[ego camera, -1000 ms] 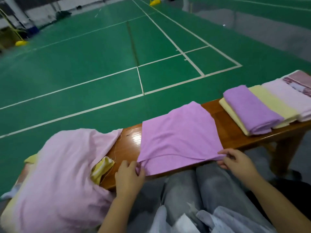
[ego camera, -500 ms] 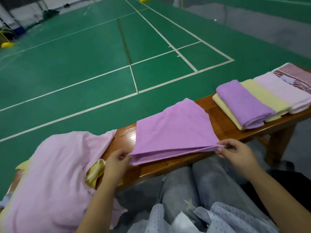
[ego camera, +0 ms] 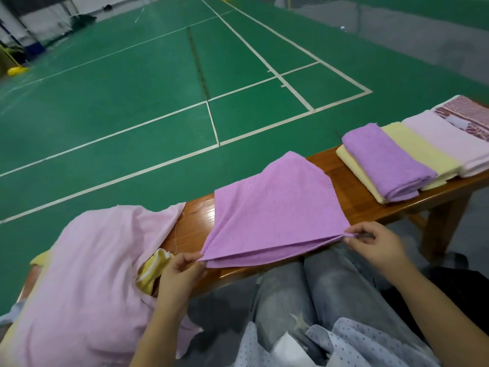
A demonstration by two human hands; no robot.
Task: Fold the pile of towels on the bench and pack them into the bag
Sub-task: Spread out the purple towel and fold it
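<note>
The near corners of a half-folded purple towel (ego camera: 275,205) are pinched by the left hand (ego camera: 177,274) and right hand (ego camera: 375,245). 4 folded towels (ego camera: 412,152) lie beyond the right hand; the unfolded pile (ego camera: 87,282) beside the left hand remains, nothing seen packed.

A glossy brown wooden bench (ego camera: 195,221) stands on the green court floor (ego camera: 132,102). On its left end lies a heap of unfolded towels (ego camera: 87,282), pink on top. At the middle lies a purple towel (ego camera: 275,205), folded over. Toward the right sits a row of folded towels (ego camera: 412,154): yellow, purple, yellow, pink and a patterned one, overlapping.
</note>
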